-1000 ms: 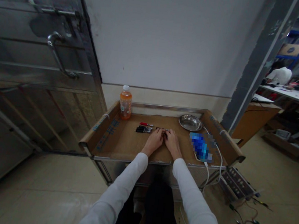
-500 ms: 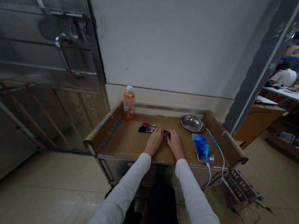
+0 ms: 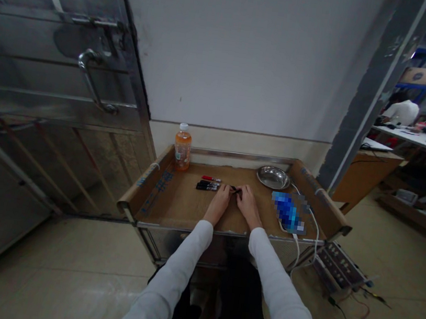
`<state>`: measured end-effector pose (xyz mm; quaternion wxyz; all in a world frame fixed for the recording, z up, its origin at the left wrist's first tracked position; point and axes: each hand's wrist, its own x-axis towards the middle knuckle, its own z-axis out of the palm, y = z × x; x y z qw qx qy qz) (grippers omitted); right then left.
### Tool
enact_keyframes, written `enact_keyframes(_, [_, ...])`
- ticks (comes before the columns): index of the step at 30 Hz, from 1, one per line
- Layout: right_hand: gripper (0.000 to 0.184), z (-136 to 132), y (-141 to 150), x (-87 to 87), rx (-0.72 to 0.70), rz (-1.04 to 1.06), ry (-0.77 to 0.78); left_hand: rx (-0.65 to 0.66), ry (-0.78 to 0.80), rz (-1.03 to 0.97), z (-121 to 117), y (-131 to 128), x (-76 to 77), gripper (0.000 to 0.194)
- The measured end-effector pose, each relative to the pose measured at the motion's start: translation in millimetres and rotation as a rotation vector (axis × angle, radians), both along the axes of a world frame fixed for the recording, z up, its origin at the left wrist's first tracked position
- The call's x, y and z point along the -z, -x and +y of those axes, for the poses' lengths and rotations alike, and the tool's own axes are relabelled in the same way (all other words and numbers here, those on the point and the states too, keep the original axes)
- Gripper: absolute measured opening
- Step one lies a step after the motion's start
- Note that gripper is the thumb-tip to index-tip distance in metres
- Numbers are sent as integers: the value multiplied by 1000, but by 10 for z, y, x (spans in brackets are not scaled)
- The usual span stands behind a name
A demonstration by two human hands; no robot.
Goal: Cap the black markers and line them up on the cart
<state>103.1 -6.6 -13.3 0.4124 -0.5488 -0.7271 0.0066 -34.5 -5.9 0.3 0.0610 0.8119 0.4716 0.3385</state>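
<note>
Both my hands rest close together on a cardboard-lined metal cart (image 3: 175, 204). My left hand (image 3: 220, 197) and my right hand (image 3: 245, 201) pinch a small black pen-like thing (image 3: 234, 189) between their fingertips. Just left of the hands lie a red marker (image 3: 210, 178) and black markers (image 3: 207, 185) side by side. My white sleeves reach in from the bottom of the view.
An orange drink bottle (image 3: 182, 147) stands at the cart's back left. A steel bowl (image 3: 273, 177) sits at the back right, a blue blurred item (image 3: 287, 211) with a white cable beside it. A metal door (image 3: 50, 78) stands left. Cables lie on the floor right; people work at a far table.
The camera shifted slightly. My hands stayed together on the small black thing, drawing a little closer at the fingertips.
</note>
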Motion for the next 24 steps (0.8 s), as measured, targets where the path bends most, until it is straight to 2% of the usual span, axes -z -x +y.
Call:
enact_keyframes(6, [23,-36,16,-61,96,-128,76,-86,31,114,53,-43,-72,21])
enact_keyframes(12, [29,-80,29,-104,128,-180,102,-105,24,20,58,-38,-76,25])
enact_keyframes(18, [32,-121,42,-160,137,-213,137,-43,20,-56,48,-20,-90,15])
enact_keyframes(24, [29,-124,41,-164,167,-213,115,-129,67,29,30,-13,-125,5])
